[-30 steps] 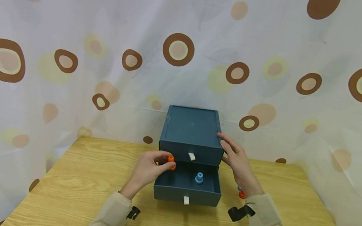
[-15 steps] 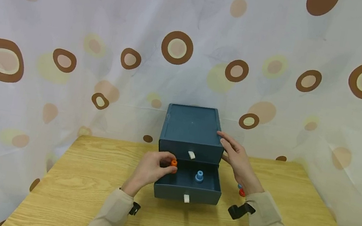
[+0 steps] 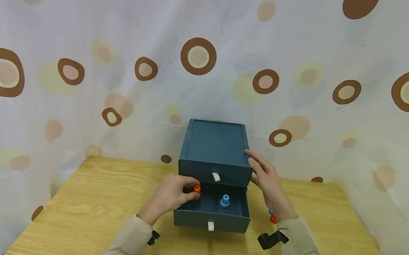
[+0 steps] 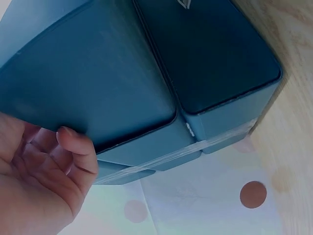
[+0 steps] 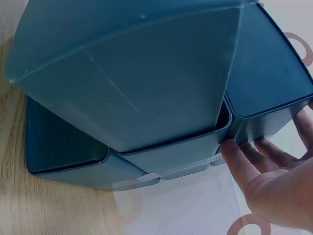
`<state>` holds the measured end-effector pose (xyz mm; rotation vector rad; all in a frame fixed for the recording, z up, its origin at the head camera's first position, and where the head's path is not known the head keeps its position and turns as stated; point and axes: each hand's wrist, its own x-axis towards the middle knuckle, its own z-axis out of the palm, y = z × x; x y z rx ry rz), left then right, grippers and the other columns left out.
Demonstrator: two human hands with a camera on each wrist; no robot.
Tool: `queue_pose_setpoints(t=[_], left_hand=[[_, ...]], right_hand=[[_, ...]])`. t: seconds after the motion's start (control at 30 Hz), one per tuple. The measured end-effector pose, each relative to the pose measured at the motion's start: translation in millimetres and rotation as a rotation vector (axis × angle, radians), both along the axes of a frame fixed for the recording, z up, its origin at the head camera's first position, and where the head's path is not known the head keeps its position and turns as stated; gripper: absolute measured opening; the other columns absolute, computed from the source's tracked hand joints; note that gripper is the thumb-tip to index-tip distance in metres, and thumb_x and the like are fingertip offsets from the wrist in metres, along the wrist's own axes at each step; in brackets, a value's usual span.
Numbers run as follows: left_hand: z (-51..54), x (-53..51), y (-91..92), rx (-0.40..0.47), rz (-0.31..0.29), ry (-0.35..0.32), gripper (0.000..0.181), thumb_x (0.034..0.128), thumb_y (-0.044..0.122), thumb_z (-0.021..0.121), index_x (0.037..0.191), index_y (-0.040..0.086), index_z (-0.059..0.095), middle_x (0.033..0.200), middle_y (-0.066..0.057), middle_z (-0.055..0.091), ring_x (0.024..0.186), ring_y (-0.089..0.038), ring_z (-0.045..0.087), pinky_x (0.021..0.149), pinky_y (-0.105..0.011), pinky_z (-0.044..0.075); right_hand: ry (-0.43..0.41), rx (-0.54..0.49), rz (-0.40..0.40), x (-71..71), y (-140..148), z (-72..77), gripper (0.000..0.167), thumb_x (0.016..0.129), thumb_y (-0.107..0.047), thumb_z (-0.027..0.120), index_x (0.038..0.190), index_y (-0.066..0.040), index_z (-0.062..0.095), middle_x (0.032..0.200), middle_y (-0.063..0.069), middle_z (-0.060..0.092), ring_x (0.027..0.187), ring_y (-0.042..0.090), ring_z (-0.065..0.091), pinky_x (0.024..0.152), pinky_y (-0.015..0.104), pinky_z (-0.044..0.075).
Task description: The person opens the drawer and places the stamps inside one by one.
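The left hand [image 3: 171, 194] pinched the orange peg [image 3: 197, 189] between its fingers inside the pulled-out lower drawer [image 3: 191, 219], left of the light-blue peg [image 3: 225, 201], while the right hand [image 3: 272, 186], fingers spread, touched the right edge of the dark-blue cabinet [image 3: 216, 142].

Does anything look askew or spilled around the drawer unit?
Yes, slightly: the white tab on the upper drawer slants, unlike the nearly straight tab on the lower drawer. No spill shows.
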<state>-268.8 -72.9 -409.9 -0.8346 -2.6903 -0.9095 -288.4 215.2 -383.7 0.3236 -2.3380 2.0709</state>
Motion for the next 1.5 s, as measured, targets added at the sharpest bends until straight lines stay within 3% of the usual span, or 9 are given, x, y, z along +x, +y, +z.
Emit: queue_pose_setpoints(t=[0.27,0.6,0.97,1.13,1.5], left_hand=[[3.8,-0.8,1.4,0.002,0.014,-0.015,0.024,0.0832,0.024,0.079,0.104,0.013,0.076,0.096,0.000,0.075,0.082,-0.011,0.069,0.074,-0.026,0.055],[7.0,-2.4,3.6,-0.093,0.020,-0.029,0.025,0.0837,0.025,0.079,0.105,0.012,0.076,0.096,-0.001,0.076,0.082,-0.011,0.070,0.074,-0.029,0.056],[7.5,-2.4,5.2,-0.133,0.010,-0.034,0.025,0.0832,0.024,0.079,0.105,0.012,0.077,0.094,0.000,0.076,0.082,-0.011,0.070,0.075,-0.029,0.056],[3.1,-1.3,5.4,-0.119,0.007,-0.043,0.025,0.0833,0.023,0.079,0.105,0.012,0.077,0.095,-0.001,0.076,0.081,-0.011,0.069,0.074,-0.028,0.056],[4.8,-3.8,8.0,-0.121,0.018,-0.029,0.026,0.0838,0.021,0.079,0.107,0.011,0.077,0.097,-0.001,0.076,0.083,-0.012,0.070,0.077,-0.030,0.056]], right_hand=[[0.014,0.002,0.001,-2.1,-2.0,4.1,0.056,0.103,-0.046,0.044,0.151,-0.019,0.039,0.163,0.005,0.023,0.151,0.032,0.017,0.114,0.062,0.028],[-0.006,-0.002,0.004,-0.3,-2.0,1.5,0.054,0.104,-0.045,0.043,0.152,-0.019,0.039,0.163,0.005,0.022,0.151,0.033,0.016,0.114,0.063,0.027],[-0.010,0.001,-0.002,0.3,-1.6,-0.1,0.056,0.103,-0.046,0.043,0.152,-0.020,0.039,0.163,0.005,0.022,0.151,0.032,0.015,0.114,0.062,0.026],[-0.016,-0.007,-0.001,1.4,-2.3,-2.4,0.056,0.103,-0.046,0.043,0.152,-0.019,0.038,0.163,0.005,0.022,0.151,0.032,0.015,0.114,0.062,0.026],[-0.006,0.001,-0.002,-0.1,-0.4,0.8,0.056,0.103,-0.046,0.043,0.152,-0.018,0.038,0.163,0.006,0.022,0.151,0.033,0.014,0.114,0.063,0.026]])
